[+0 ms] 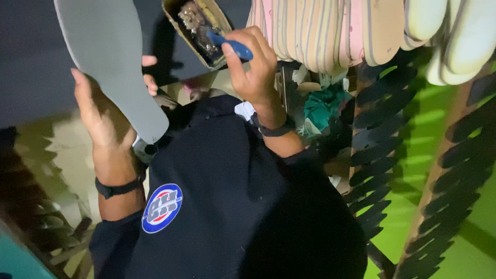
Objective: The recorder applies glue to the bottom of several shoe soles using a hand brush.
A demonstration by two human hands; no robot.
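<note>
Step in hand looks like loading glue onto a brush before coating a sole. Left hand (106, 121) holds a grey shoe sole (111, 62) upright, palm behind it, fingers wrapped round its edge, so that grip is clamped on the sole. Right hand (256, 64) pinches a blue-handled brush (232, 46), thumb and fingers closed tight on the handle, tip pushed into an open tin (199, 28) of dark sticky stuff, probably adhesive, though the light is poor and the bristles are hidden in the tin. Tin sits just beside the sole, at the top of the view. What holds the tin up is not clear.

Next move calls for lifting the brush clear of the tin without dripping, swinging it left to the sole's flat face, and keeping the sole steady while it is spread.

Around: a row of stacked soles (330, 31), pink and tan, stands on edge above right; white soles (454, 36) at far right; a dark navy shirt (222, 206) with a round badge fills the lower middle. Black wristbands on both wrists.
</note>
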